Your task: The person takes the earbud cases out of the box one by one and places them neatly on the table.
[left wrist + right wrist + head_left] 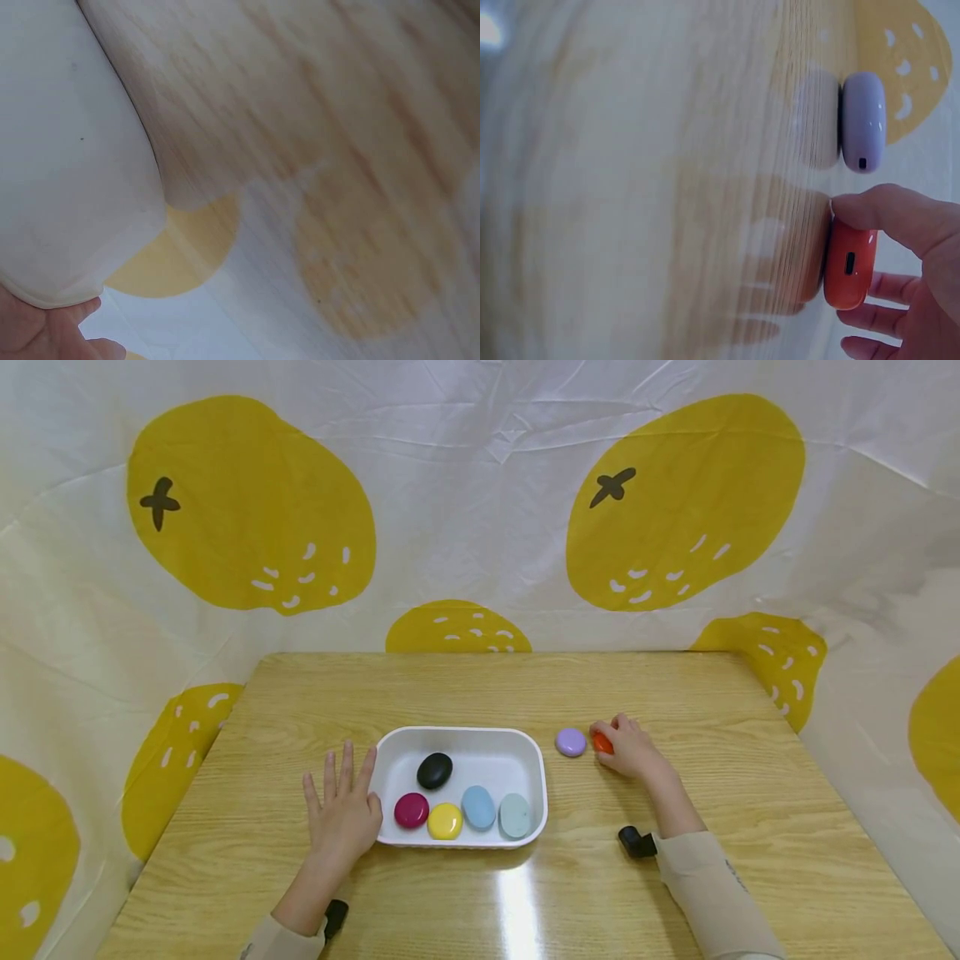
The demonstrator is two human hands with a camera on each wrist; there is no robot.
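Note:
In the head view my right hand pinches an orange-red pebble-shaped case on the table. The right wrist view shows a small charging port on the orange case, my thumb on its side and fingers around the far side. Left of it lies a lilac pebble-shaped case, untouched. My left hand, fingers straight and spread, touches the left end of a white tray. Part of that hand shows at the tray's edge in the left wrist view.
Inside the tray lie black, magenta, yellow, light blue and pale green rounded pieces. The wooden table meets a fruit-printed cloth at its back and sides.

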